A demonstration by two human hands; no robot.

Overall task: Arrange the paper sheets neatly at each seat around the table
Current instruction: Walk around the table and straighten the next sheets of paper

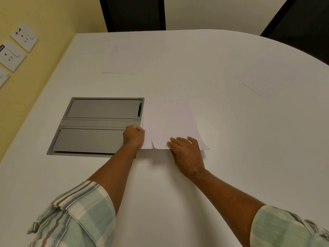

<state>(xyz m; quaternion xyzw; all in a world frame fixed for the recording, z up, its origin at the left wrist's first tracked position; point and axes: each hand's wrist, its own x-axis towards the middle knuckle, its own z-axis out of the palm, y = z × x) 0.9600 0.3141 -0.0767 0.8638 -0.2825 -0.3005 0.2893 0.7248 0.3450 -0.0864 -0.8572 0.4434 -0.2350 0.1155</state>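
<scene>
A small stack of white paper sheets (pixel 170 122) lies in the middle of the white table (pixel 231 157), its near edge lifted and fanned. My left hand (pixel 134 135) is closed on the stack's left near corner. My right hand (pixel 187 154) rests with fingers spread on the near right edge of the top sheet. One more white sheet (pixel 119 59) lies flat at the far left seat, and another sheet (pixel 254 77) lies at the far right, both barely visible against the table.
A grey recessed cable box (pixel 98 125) with two lids sits in the table just left of the stack. Dark chairs (pixel 131 13) stand beyond the far edge, another chair (pixel 299 22) at the far right. Wall sockets (pixel 17 45) line the yellow wall on the left.
</scene>
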